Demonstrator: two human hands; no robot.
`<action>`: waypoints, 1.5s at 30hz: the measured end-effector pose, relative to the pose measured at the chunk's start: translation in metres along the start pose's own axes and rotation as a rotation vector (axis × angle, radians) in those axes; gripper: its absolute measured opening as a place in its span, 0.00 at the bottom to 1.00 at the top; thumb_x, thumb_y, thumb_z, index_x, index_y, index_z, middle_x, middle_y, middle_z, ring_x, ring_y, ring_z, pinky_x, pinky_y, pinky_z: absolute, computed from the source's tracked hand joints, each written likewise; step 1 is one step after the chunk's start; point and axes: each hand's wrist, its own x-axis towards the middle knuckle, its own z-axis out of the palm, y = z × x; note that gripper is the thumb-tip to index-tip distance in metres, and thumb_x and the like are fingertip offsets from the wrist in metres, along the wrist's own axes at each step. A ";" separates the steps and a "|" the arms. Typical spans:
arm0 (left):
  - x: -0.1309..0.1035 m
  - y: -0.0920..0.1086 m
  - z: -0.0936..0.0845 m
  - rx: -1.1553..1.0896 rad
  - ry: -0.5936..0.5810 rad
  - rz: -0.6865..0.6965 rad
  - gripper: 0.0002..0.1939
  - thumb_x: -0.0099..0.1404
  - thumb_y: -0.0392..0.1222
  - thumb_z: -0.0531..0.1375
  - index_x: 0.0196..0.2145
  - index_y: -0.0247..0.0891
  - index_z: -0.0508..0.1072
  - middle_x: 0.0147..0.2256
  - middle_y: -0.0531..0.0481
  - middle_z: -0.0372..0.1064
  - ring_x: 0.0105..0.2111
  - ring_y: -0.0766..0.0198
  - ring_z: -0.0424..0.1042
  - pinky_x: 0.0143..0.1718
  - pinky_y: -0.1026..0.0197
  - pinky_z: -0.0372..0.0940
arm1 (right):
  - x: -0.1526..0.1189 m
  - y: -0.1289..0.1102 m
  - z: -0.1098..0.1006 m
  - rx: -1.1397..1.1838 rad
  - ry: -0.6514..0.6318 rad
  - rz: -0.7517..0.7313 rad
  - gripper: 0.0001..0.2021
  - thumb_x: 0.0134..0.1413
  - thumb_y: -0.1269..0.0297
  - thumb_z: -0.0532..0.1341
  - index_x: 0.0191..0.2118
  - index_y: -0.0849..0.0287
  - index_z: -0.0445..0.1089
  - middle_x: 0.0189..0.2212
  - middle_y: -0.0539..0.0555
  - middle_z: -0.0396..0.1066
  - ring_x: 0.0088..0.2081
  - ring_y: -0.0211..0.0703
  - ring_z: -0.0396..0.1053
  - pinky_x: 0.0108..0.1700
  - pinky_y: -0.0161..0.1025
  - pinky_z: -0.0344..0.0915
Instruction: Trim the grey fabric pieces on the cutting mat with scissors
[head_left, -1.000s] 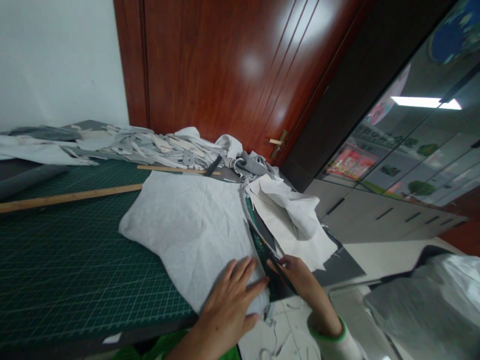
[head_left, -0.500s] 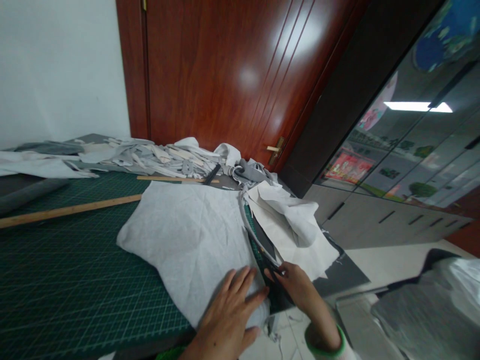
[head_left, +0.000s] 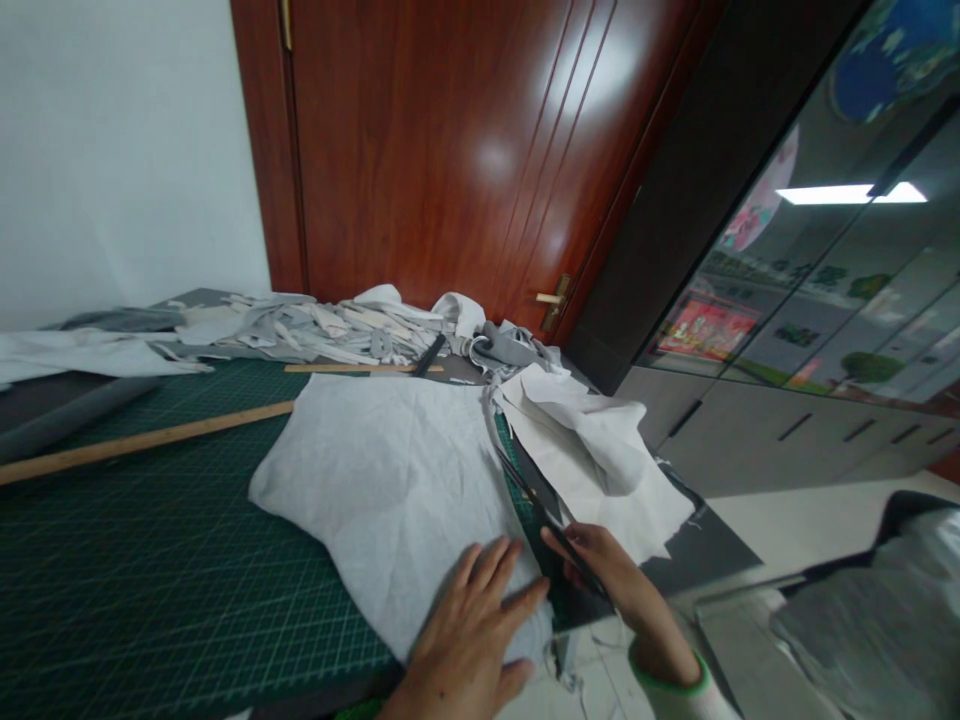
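Note:
A light grey piece of cloth (head_left: 390, 470) lies spread over the green gridded cutting mat (head_left: 187, 590). My left hand (head_left: 469, 630) rests flat on its near right part, fingers spread. Beside the cloth's right edge, my right hand (head_left: 600, 560) grips long black scissors (head_left: 551, 520). Their blades point away from me, toward the cloth's right edge; whether cloth lies between them I cannot tell. A narrow cloth strip (head_left: 493, 415) curves along that edge, and its lower run is partly hidden by the scissors and hand.
White cloth pieces (head_left: 592, 450) lie right of the scissors. A heap of fabric scraps (head_left: 337, 325) lines the table's back, below a brown door (head_left: 420, 150). A wooden ruler (head_left: 150, 440) crosses the mat at left. A grey-covered chair (head_left: 877, 610) stands at lower right.
The scissors have come into fuller view, their blades now lying along the cloth's right edge. My left hand stays flat on the cloth. The whole view has shifted slightly.

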 end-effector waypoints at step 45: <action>0.157 -0.128 -0.073 0.214 -0.004 -0.162 0.42 0.64 0.70 0.52 0.67 0.44 0.56 0.69 0.35 0.45 0.69 0.43 0.41 0.63 0.28 0.37 | 0.108 -0.041 0.032 -0.697 0.524 0.002 0.13 0.63 0.59 0.58 0.45 0.64 0.70 0.41 0.65 0.78 0.46 0.54 0.76 0.38 0.40 0.63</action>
